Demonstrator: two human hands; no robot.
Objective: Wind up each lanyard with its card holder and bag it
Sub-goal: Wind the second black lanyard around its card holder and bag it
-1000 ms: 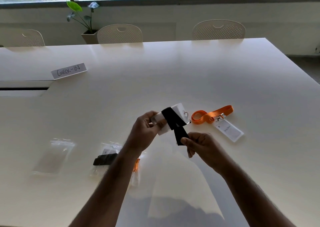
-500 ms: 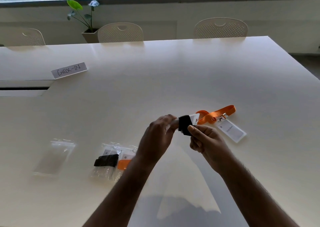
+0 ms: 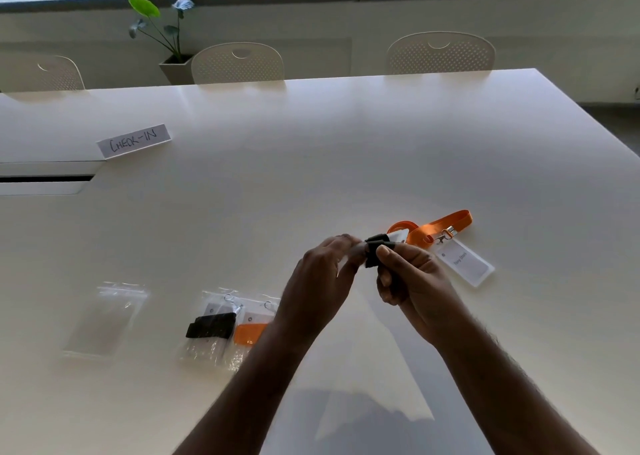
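Presently, left hand (image 3: 320, 274) and right hand (image 3: 408, 274) both pinch the wound black lanyard (image 3: 375, 250) above the table (image 3: 346, 163), apparently keeping the coil tight round its card holder (image 3: 398, 236) before bagging.

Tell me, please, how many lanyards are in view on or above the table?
4: a black lanyard held between both hands, a loose orange lanyard lying beyond them, and a bagged black lanyard beside a bagged orange lanyard on the near left. The left arm may hide more.
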